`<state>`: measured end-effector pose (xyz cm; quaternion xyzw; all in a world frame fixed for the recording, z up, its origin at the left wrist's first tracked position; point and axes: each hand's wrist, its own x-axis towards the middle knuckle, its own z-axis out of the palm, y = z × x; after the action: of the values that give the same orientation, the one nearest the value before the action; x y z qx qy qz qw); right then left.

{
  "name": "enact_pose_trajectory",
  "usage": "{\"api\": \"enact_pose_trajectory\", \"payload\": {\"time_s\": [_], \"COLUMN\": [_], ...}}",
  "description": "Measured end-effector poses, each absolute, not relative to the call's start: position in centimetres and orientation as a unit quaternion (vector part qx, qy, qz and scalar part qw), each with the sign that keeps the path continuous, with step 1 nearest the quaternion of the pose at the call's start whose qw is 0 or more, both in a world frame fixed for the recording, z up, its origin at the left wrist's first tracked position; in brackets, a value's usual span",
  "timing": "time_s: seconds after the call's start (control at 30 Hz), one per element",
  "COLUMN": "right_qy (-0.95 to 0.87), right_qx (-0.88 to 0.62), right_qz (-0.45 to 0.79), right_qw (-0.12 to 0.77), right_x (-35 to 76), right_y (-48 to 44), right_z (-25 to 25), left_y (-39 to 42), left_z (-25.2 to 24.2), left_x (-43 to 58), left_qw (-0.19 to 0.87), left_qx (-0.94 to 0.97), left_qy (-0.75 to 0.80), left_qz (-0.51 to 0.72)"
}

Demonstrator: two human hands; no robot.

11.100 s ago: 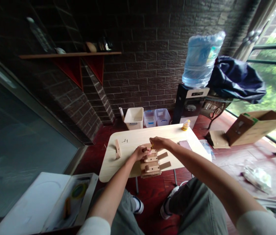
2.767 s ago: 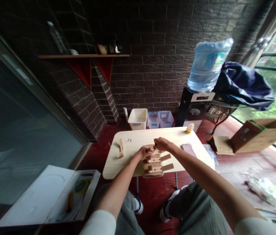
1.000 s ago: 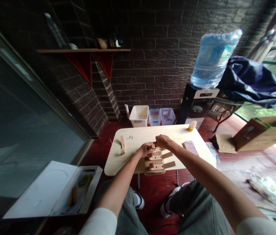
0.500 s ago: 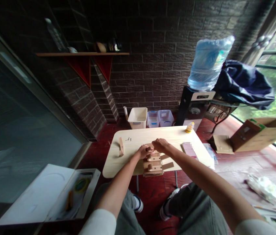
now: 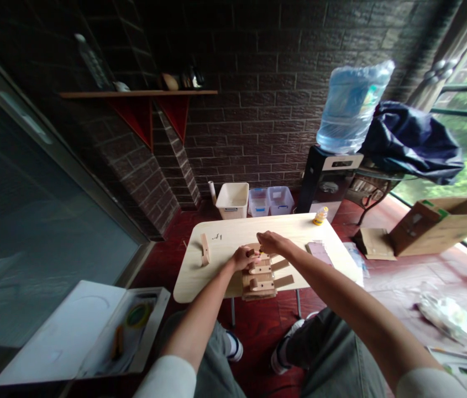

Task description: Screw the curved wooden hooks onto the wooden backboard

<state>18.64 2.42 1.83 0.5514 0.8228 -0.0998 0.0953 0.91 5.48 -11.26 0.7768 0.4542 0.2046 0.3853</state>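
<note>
A wooden assembly (image 5: 258,294) lies at the front edge of the pale table (image 5: 233,228), with several shaped wooden bars fixed across it by dark screws. My left hand (image 5: 241,258) is closed around the end of the farthest bar, next to a dark wooden block. Above that same bar, my right hand (image 5: 270,242) is closed in a fist on a small upright tool that looks like a screwdriver (image 5: 261,251). Only its dark and yellow lower part shows; the rest is hidden in the fist. Flat wooden slats (image 5: 284,281) stick out to the assembly's right.
A loose wooden bar (image 5: 204,250) and several small dark screws (image 5: 217,237) lie on the table's left. A yellow-capped bottle (image 5: 320,216) and a pinkish booklet (image 5: 319,253) are at the right. Beside the table, an open white box (image 5: 150,331) stands at lower left.
My right hand has shifted slightly and turned, so the dark and yellow part beneath it now shows. The left hand stays at the bar.
</note>
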Motion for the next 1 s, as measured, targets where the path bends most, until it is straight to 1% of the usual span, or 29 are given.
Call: {"api": "enact_pose_trajectory", "payload": {"time_s": [0.17, 0.3, 0.47, 0.6, 0.7, 0.8, 0.87, 1.0], "right_qy": [0.853, 0.824, 0.792, 0.819, 0.857, 0.871, 0.861, 0.793], "right_qx": [0.514, 0.561, 0.605, 0.559, 0.501, 0.482, 0.501, 0.586], "right_qz": [-0.051, -0.038, -0.061, -0.106, -0.083, -0.051, -0.051, -0.132], "right_qw": [0.075, 0.068, 0.063, 0.079, 0.089, 0.081, 0.074, 0.104], "right_x": [19.1, 18.7, 18.4, 18.7, 19.1, 19.3, 19.3, 19.3], "right_y": [2.6, 2.7, 2.5, 2.0, 1.7, 1.8, 2.1, 3.0], "right_z": [1.0, 0.0, 0.3, 1.3, 1.6, 1.2, 0.8, 0.0], "left_y": [5.7, 5.7, 5.5, 5.6, 5.7, 5.7, 5.7, 5.7], "left_z": [-11.7, -11.9, -11.7, -11.4, -11.5, -11.7, -11.9, -12.4], "left_x": [1.0, 0.9, 0.9, 0.8, 0.7, 0.7, 0.7, 1.2], "left_qw": [0.369, 0.372, 0.374, 0.369, 0.379, 0.391, 0.402, 0.440], "left_qx": [0.784, 0.779, 0.786, 0.785, 0.782, 0.779, 0.770, 0.739], "left_qy": [0.456, 0.461, 0.447, 0.455, 0.446, 0.442, 0.447, 0.455], "left_qz": [0.205, 0.206, 0.208, 0.201, 0.214, 0.213, 0.213, 0.229]}}
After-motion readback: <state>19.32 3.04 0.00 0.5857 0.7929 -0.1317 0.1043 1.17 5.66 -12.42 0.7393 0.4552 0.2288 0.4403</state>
